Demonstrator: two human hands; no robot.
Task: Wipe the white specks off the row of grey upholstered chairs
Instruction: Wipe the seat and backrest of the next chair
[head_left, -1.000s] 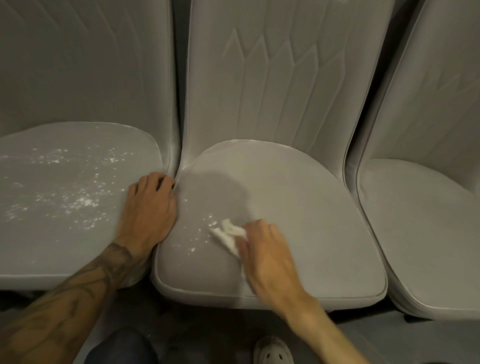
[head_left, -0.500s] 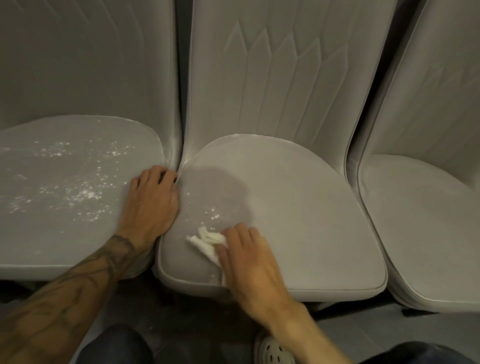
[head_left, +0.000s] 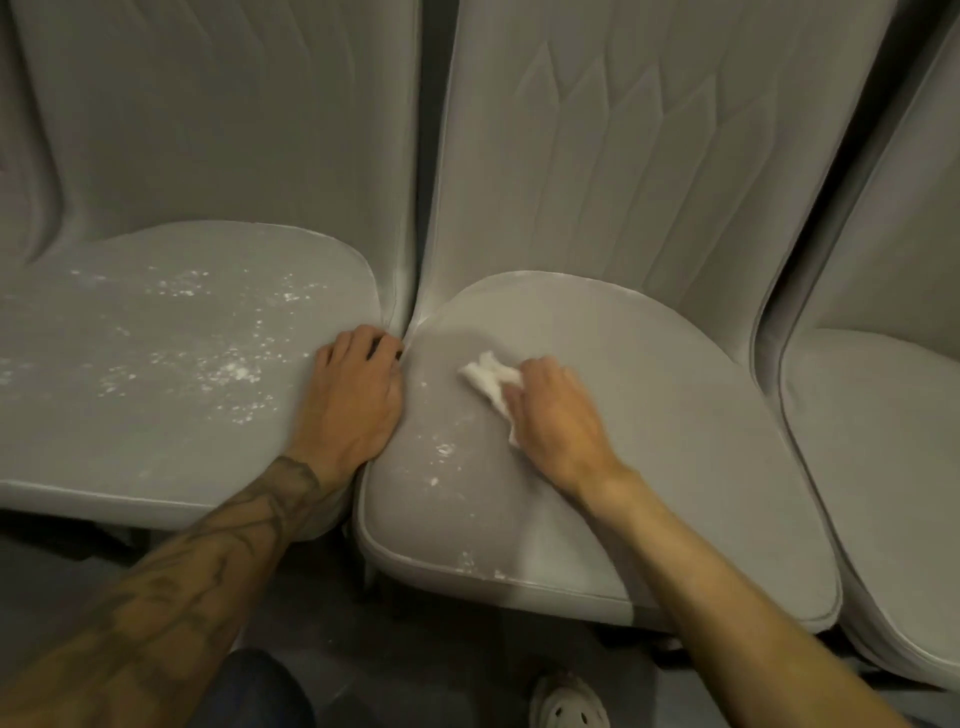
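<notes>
Three grey upholstered chairs stand side by side. My right hand (head_left: 558, 415) presses a crumpled white tissue (head_left: 485, 379) onto the middle chair's seat (head_left: 675, 441), toward its left half. A few white specks (head_left: 441, 457) lie on that seat below the tissue, and more at its front edge (head_left: 475, 566). The left chair's seat (head_left: 104, 441) carries many white specks (head_left: 228, 369). My left hand (head_left: 356, 400) rests flat on the left seat's right edge, fingers curled into the gap between the two chairs, holding nothing.
The right chair's seat (head_left: 883, 441) looks free of specks. Tall padded backrests (head_left: 649, 156) rise behind the seats. Below the seats is dark floor, with a white shoe (head_left: 569, 704) and a dark trouser knee (head_left: 254, 691) at the bottom.
My right hand slid the tissue toward the front-left of the middle seat, then back up toward the backrest. The left hand stayed put. The view shifted right and down.
</notes>
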